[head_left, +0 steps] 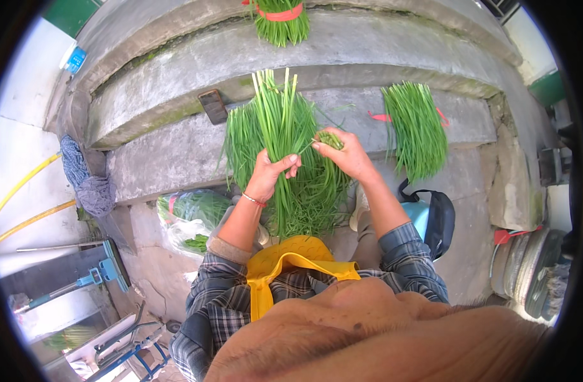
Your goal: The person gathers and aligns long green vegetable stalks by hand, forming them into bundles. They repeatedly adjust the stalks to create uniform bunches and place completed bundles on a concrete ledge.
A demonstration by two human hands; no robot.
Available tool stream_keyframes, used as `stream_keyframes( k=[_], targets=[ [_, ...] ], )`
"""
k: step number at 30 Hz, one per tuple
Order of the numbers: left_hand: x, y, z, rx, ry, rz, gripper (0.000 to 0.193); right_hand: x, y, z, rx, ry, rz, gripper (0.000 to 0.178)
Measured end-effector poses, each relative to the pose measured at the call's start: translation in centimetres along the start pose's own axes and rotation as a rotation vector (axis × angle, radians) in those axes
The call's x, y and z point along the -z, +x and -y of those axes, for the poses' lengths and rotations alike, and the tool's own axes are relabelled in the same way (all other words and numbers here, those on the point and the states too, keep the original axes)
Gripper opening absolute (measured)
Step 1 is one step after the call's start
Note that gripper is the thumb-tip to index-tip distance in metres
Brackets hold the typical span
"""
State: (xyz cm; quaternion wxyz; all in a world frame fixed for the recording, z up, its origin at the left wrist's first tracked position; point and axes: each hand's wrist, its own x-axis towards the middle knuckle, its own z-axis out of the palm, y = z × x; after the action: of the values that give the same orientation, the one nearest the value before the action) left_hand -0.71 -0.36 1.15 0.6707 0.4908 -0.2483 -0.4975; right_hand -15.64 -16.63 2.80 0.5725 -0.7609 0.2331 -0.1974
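Observation:
My left hand (266, 176) is closed around an upright bunch of green chives (277, 118), pale cut ends pointing away from me. Just right of it, my right hand (347, 156) pinches a small clump of chive stalks (330, 139) seen end-on; a thin strand stretches between the two hands. Under and around both hands, a loose heap of chives (310, 207) spreads over the step and toward my lap. On the same step to the right lies another bundle of chives (417, 130), with a red strip (380, 117) showing at its sides.
A phone (213, 106) lies left of the heap. One step up sits a bundle with a red band (282, 13). A clear plastic bag of greens (193, 216) stands by my left leg, a blue and black bag (428, 219) by my right. A blue mop (100, 272) lies far left.

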Motion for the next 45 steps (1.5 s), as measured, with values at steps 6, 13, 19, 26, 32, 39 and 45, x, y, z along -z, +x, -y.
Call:
stream_keyframes(
  k=[6,13,19,26,32,39,45],
  targets=[
    [0.6,0.1,-0.3,-0.05,0.095,-0.007,0.01,2.6,1.6,-1.7,-0.101,0.291,-0.383,0.027],
    [0.6,-0.2,-0.4,0.024,0.198,0.096,0.01,2.1,1.7,-0.5,-0.307,0.418,-0.26,0.026],
    [0.7,-0.1,-0.6,0.02,0.214,0.124,0.012,2.5,1.8,-1.4,-0.342,0.368,-0.228,0.021],
    [0.6,-0.2,-1.4,0.009,0.122,-0.015,0.02,3.6,1.8,-1.4,-0.264,0.391,-0.282,0.019],
    [1.6,-0.2,-1.4,0.048,-0.151,-0.031,0.013,4.3,2.2,-1.9,-0.221,0.418,-0.473,0.018],
    [1.4,-0.3,-1.2,0.066,-0.325,-0.037,0.018,3.1,2.1,-1.3,-0.296,0.29,-0.381,0.036],
    [1.9,-0.3,-1.0,0.13,-0.232,0.012,0.018,3.3,1.8,-0.4,-0.046,0.359,-0.23,0.038]
  ],
)
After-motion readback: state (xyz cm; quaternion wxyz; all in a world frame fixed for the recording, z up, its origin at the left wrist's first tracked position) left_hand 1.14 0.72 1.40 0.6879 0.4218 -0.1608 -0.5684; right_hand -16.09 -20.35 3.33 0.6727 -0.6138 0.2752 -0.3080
